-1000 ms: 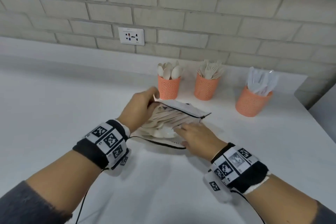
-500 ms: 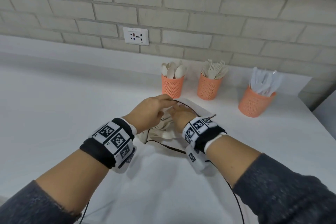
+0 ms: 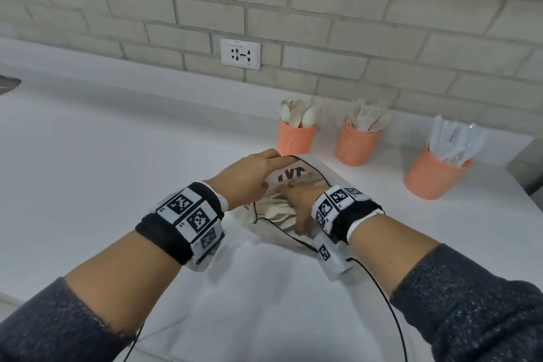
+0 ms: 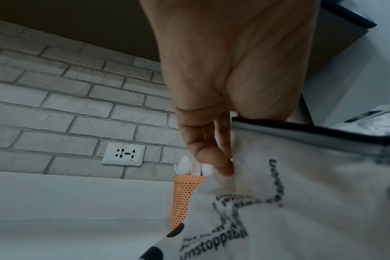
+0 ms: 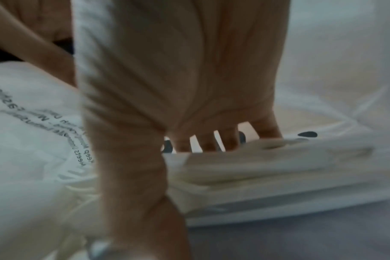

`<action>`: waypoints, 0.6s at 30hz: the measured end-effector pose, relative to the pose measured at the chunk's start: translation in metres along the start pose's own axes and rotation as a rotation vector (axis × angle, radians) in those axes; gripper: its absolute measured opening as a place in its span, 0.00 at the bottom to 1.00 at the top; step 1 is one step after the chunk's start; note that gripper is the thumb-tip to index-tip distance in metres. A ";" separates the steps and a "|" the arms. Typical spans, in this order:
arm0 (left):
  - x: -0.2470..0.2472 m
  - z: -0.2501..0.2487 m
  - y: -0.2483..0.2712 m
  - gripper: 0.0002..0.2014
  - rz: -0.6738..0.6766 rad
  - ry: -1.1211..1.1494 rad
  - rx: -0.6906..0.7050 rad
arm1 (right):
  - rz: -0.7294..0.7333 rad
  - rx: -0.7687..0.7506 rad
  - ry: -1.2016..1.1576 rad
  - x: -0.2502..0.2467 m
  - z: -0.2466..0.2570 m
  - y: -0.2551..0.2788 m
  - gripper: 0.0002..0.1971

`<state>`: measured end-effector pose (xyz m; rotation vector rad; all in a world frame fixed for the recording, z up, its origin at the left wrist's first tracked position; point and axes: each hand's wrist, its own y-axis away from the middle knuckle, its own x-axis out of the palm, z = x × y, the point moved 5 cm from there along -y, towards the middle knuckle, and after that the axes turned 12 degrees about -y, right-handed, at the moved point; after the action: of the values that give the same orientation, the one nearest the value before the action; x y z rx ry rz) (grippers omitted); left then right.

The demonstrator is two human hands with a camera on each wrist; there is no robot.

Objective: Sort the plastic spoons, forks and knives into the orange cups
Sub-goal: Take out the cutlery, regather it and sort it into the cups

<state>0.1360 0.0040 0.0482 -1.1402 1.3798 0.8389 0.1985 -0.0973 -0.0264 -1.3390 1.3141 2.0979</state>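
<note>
Bag held open on the table [image 3: 88, 173], cutlery being dug out

The bag [image 3: 318, 169] rim is pinched by the left hand [image 3: 249, 176]. The right hand [image 3: 296, 200] is curled on pale cutlery [image 5: 267, 168] inside (only the right wrist view shows it, blurry). Three orange cups [image 3: 296, 138] stand behind, seen from the head view, already holding spoons, forks and knives.

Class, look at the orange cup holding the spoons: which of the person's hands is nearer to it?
Left. The left hand grips the pouch rim just in front of the spoon cup; the right hand is inside the pouch, nearer the person.
</note>
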 end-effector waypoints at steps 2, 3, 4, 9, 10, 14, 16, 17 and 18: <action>0.000 -0.001 -0.001 0.36 0.001 -0.004 0.011 | -0.023 0.018 -0.052 0.001 0.003 0.002 0.44; 0.000 -0.002 -0.001 0.35 0.003 -0.004 0.020 | -0.044 0.017 -0.069 0.001 0.004 0.003 0.36; -0.001 -0.004 -0.001 0.35 0.002 -0.005 0.030 | -0.063 0.024 -0.066 0.003 0.002 0.003 0.31; -0.005 -0.010 0.000 0.35 -0.023 -0.007 0.078 | -0.210 0.003 -0.132 0.012 -0.004 0.008 0.26; -0.006 -0.009 0.001 0.34 -0.022 -0.015 0.085 | -0.228 0.005 -0.178 0.014 -0.007 0.011 0.26; -0.004 0.004 0.005 0.33 -0.032 -0.097 0.040 | -0.231 -0.008 -0.400 0.007 -0.021 0.023 0.28; -0.002 0.012 0.009 0.34 -0.051 -0.125 -0.014 | -0.235 0.029 -0.469 0.002 -0.028 0.024 0.28; -0.001 0.014 0.010 0.34 -0.068 -0.118 -0.033 | -0.260 0.032 -0.480 0.001 -0.032 0.024 0.27; -0.002 0.014 0.011 0.35 -0.095 -0.099 -0.041 | -0.296 0.017 -0.490 -0.001 -0.034 0.024 0.26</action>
<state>0.1297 0.0204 0.0470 -1.1714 1.2224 0.8473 0.2009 -0.1376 -0.0179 -0.8649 0.8692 2.0221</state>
